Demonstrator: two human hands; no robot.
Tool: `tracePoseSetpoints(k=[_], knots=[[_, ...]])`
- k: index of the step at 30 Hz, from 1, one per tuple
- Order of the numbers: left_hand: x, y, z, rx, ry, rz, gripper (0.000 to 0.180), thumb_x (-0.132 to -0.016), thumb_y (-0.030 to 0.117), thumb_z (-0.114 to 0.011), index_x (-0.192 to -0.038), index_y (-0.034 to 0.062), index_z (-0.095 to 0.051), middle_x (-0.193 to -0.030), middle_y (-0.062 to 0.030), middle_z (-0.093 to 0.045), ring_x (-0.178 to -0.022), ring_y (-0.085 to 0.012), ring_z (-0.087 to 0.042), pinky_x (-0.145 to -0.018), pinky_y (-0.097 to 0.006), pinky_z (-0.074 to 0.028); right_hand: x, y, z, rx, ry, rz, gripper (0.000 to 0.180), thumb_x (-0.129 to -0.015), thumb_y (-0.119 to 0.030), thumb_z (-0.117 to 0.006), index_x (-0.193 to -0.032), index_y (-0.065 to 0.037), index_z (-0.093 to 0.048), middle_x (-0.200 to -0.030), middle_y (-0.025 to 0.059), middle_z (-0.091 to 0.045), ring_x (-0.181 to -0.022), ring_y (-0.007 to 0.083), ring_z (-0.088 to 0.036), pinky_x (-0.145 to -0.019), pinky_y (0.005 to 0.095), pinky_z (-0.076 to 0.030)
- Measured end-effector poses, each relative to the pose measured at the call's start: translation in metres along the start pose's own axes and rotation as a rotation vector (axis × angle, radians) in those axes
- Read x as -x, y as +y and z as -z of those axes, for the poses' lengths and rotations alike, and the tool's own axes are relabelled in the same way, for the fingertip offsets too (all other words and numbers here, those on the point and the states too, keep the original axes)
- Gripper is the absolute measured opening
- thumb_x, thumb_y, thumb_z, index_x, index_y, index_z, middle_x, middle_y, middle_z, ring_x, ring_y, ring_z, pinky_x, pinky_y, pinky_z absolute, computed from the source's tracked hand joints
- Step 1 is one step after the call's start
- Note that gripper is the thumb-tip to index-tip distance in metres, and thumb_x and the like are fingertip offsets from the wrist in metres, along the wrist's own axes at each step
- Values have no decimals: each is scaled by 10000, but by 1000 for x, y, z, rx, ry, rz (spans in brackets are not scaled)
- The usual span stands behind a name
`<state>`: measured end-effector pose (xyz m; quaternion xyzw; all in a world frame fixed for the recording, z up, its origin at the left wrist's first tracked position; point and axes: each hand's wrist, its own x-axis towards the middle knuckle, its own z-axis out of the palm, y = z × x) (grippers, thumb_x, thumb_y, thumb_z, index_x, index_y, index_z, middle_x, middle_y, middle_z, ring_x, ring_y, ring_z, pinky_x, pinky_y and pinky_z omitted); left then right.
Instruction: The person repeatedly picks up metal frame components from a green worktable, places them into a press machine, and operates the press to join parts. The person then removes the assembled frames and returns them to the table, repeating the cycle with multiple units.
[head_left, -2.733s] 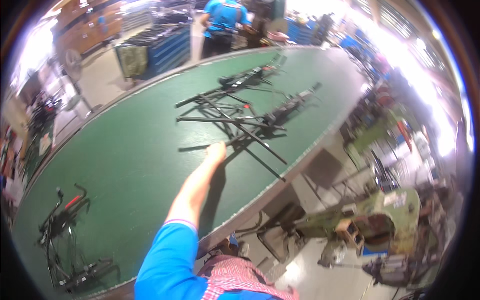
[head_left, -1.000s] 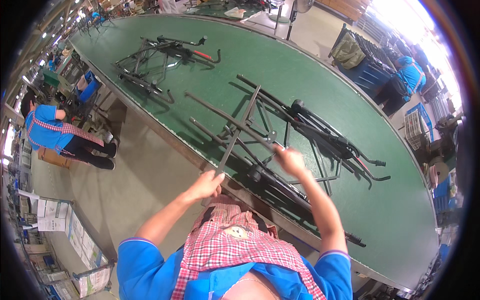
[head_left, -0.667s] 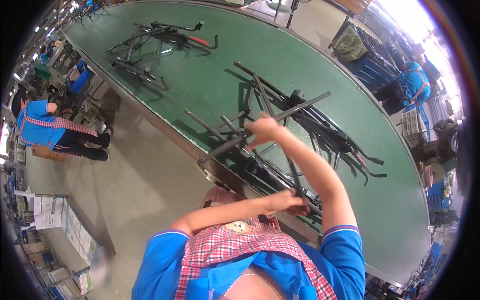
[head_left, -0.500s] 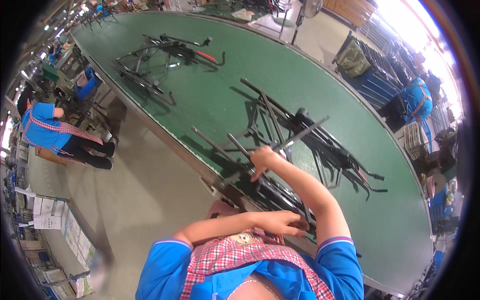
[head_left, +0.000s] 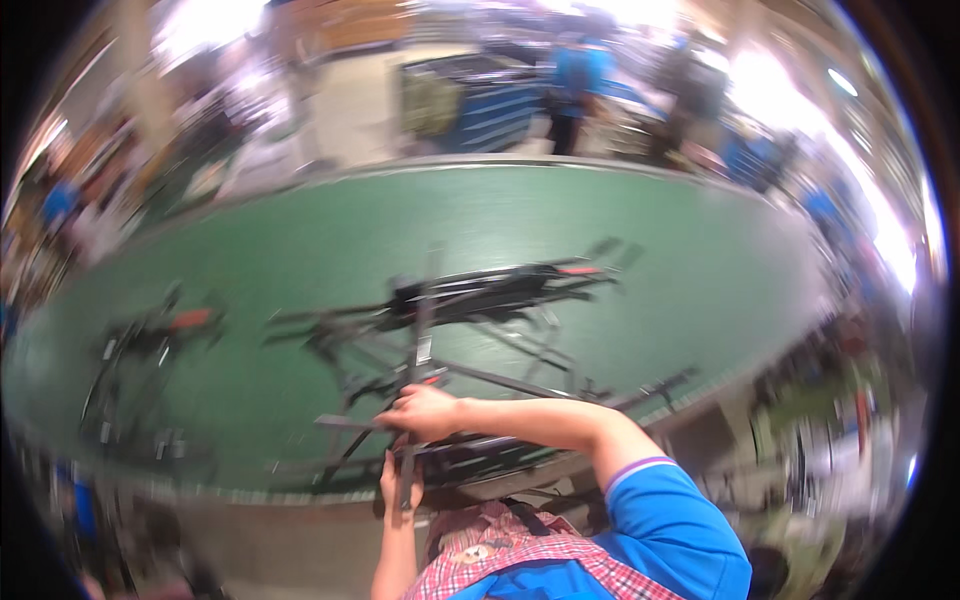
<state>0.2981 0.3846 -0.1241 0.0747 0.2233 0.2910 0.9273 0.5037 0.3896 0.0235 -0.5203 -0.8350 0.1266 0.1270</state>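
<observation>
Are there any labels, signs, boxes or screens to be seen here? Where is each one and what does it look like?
Small label: on the upright dark metal bar of the folded frame, above the right hand; a pale little rectangle, too blurred to tell more.
Blue crates: beyond the far edge of the green belt, stacked, boxy, blurred.
No sign or screen can be made out; the background is smeared.

green belt [head_left: 640,230] beyond: bare | near edge: black frames [head_left: 480,300] (tangled) block
</observation>
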Motion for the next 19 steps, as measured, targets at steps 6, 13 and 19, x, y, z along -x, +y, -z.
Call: tracePoseSetpoints(k=[6,13,19], knots=[[30,50,-83,-460,26,-188,331,-978,319,-495,-1037,9,-593,-1034,-86,-633,-899,-169,-605,-777,-288,-482,17,-49,45,-90,530,40,665,-725,-157,-697,-1320,-14,-437,-767,90,-600,-782,277,-556,-827,389,-413],[104,69,-182,-329,-553,-858,260,-942,329,-507,-949,70,-487,-956,-8,-476,-956,-94,-473,-875,-293,-399,-17,-198,110,-247,1002,-62,467,-763,-95,-666,-1220,-37,-585,-714,85,-559,-730,277,-504,-759,381,-422],[169,68,-172,161,-835,-376,253,-895,299,-562,-1033,88,-545,-1022,9,-523,-1048,-125,-481,-946,-320,-360,-1,-318,116,-27,1226,-36,682,-645,-407,-690,-1164,25,-592,-701,92,-577,-719,292,-531,-766,388,-403]])
